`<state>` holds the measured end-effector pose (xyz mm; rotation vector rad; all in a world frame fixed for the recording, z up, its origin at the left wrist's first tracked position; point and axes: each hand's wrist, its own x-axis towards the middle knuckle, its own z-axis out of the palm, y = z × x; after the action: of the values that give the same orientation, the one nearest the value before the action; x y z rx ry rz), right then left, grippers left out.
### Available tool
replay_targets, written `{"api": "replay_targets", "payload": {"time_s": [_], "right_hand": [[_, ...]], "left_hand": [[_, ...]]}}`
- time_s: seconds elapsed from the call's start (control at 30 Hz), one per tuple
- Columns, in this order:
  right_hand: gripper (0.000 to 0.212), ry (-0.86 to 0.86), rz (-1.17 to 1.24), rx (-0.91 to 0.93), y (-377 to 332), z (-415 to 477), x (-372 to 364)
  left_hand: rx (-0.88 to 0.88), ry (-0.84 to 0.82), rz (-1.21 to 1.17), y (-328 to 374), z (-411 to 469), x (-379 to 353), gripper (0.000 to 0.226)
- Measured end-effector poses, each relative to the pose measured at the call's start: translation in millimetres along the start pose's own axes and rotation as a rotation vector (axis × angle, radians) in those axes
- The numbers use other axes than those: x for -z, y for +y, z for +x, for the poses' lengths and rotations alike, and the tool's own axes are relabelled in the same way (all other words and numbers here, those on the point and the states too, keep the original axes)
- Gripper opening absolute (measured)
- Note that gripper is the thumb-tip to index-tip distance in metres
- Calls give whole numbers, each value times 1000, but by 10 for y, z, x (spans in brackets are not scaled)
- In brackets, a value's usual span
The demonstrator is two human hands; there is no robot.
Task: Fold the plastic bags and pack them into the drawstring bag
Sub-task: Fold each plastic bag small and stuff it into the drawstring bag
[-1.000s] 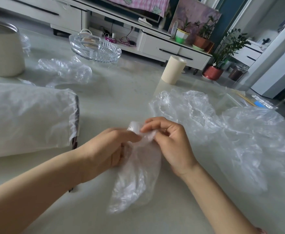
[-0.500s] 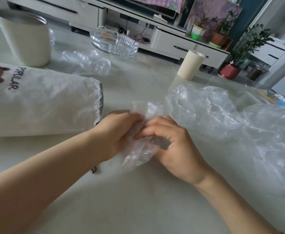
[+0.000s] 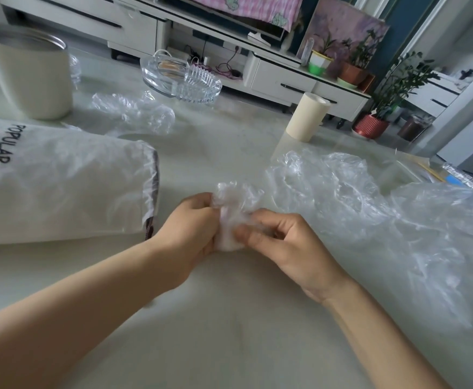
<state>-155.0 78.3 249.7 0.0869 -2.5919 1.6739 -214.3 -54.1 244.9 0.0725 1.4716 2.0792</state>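
Presently on the table (image 3: 229, 341), listed outward from the hands:

1. Left hand (image 3: 186, 234) and right hand (image 3: 291, 242): close together, nearly touching, fingers of both curled and pinching one item between them.
2. Small plastic bag (image 3: 231, 220): clear, bunched into a compact wad, gripped from the left by the left hand and from the right by the right hand. Its crinkled top sticks up above the fingers, and its lower end is at or just above the tabletop.
3. Drawstring bag (image 3: 61, 189): white, lying on its side just beside the left hand, its gathered mouth with a dark cord facing that hand. Printed lettering reads "POPULAR" at its far end.
4. Pile of plastic bags (image 3: 375, 214): clear, loose and crumpled, spread just beyond and to the right of the right hand.
5. Single crumpled bag (image 3: 137, 112): clear, well beyond the left hand, past the drawstring bag.
6. Cream tumbler (image 3: 30, 77): upright, metal-rimmed, far beyond the left hand.
7. Glass dish (image 3: 182, 78): ribbed, far ahead of both hands.
8. Cream cylinder (image 3: 307, 116): tilted in this wide view, well ahead of the right hand.
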Motion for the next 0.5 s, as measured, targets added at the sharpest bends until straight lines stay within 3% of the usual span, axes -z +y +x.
{"api": "replay_targets", "payload": {"time_s": [0.13,0.23,0.3,0.4,0.43,0.5], "right_hand": [[48,178,-86,-28,-13,19,-36],[54,195,-110,-21,28,35,-57],[51,184,-55,-35,42,27,-62],[16,220,41,-72,7,9,-23],[16,263,56,-92,-11,11,-4],[47,332,104,-162,1,18,36]], "left_hand": [[-20,-117,-96,-3,-2,-54,29],[-87,-259,57,-60,-17,-60,41],[-160,-185,190,-100,-25,-48,41],[-204,-59,208,-94,-14,-9,38],[-200,-31,179,-75,-15,-8,27],[-186,-38,149,-42,-29,-4,18]]}}
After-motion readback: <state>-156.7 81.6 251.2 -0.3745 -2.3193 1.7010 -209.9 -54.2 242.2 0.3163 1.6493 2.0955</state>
